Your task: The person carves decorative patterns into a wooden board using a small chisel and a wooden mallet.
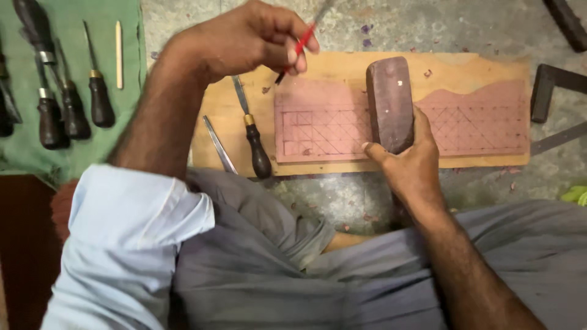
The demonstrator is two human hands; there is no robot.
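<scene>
Left hand (244, 40) pinches red-handled tool (299, 46); right hand (409, 156) grips dark wooden block (389, 101) over gridded board (342, 122); chisel (252, 131) between hands.

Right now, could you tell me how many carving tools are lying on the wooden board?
2: a dark-handled chisel lies on the wooden board below the left hand, and a bare metal blade lies beside it near the board's left edge. The arm may hide others.

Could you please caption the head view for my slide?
Left hand holds a red-handled tool over a gridded board; right hand grips a wooden block.
</scene>
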